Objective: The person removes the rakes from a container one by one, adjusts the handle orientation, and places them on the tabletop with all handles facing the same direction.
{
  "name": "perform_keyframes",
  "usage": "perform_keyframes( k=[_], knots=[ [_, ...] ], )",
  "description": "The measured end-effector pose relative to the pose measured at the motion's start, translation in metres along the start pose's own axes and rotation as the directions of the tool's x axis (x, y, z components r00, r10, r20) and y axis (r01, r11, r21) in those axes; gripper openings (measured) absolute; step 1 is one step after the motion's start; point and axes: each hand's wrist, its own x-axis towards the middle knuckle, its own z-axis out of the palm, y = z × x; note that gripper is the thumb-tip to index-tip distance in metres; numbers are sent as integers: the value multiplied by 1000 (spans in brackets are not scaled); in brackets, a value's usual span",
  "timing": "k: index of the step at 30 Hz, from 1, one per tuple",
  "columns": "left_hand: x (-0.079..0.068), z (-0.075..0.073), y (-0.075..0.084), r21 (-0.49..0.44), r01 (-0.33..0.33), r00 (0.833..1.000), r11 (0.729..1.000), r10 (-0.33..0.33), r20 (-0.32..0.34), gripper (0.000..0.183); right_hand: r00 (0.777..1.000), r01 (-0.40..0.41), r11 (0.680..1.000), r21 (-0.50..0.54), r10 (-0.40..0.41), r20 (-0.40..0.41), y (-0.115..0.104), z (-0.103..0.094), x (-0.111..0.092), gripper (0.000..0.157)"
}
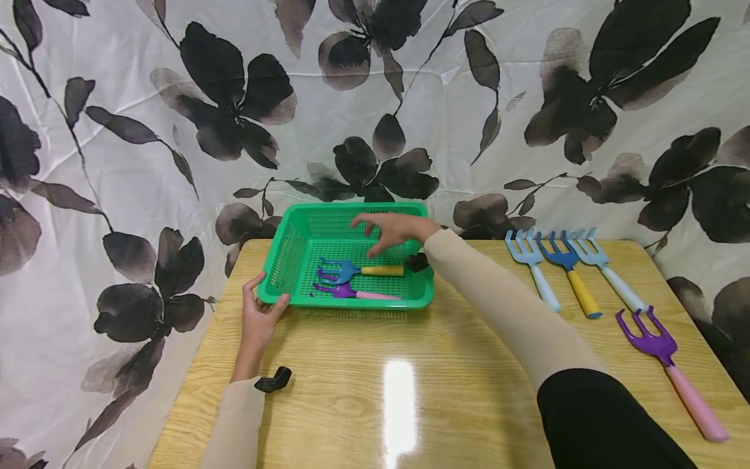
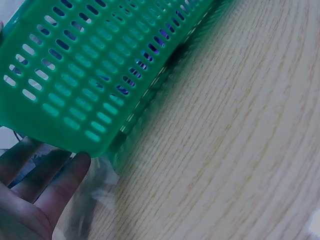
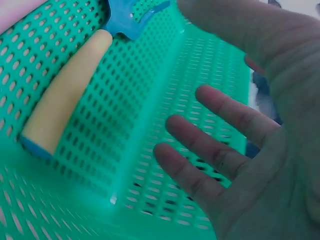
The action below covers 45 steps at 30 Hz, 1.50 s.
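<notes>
A green plastic basket (image 1: 346,305) stands at the table's back edge. My left hand (image 1: 260,319) holds its front left corner, thumb at the front rim and fingers at the left side. Inside lie a hand rake with a blue head and yellow handle (image 1: 382,270) and, in front of it, one with a purple head and pink handle (image 1: 375,296). Over the back of the basket my right hand (image 1: 395,229) hovers with fingers spread and nothing in them. In the right wrist view its fingers (image 3: 200,145) stand beside the yellow handle (image 3: 70,95), apart from it.
At the right lie two light-blue hand rakes (image 1: 536,267) (image 1: 612,277), with a blue-and-yellow one (image 1: 577,280) between them. Nearer the front right is a purple-and-pink hand rake (image 1: 691,387). A floral cloth (image 1: 457,98) hangs behind the wooden table (image 1: 328,391).
</notes>
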Motion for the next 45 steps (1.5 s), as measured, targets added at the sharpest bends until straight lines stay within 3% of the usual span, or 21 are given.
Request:
perform_keyframes(
  k=[5, 9, 13, 18, 30, 45],
  knots=[
    [5, -2, -12, -2, 2, 1000, 1000, -3, -18, 71, 995, -71, 997, 20, 69, 68, 8, 12, 14, 71],
    [6, -2, -16, -5, -6, 1000, 1000, 6, -28, 71, 979, -141, 990, 29, 135, 151, 10, 22, 21, 72],
    [3, 0, -7, -24, -5, 1000, 1000, 5, -17, 71, 960, -185, 983, -18, 185, 212, 10, 32, 26, 74],
    [0, 3, 7, -22, -3, 1000, 1000, 3, 14, 71, 949, -216, 973, -84, 229, 215, 13, 40, 29, 67],
    [0, 2, 12, -12, 9, 1000, 1000, -9, -1, 70, 959, -195, 980, -32, 197, 206, 20, 46, 32, 42],
    [0, 1, 13, -21, 10, 1000, 1000, -10, 10, 71, 966, -165, 986, 3, 161, 204, 21, 45, 34, 37]
  ],
)
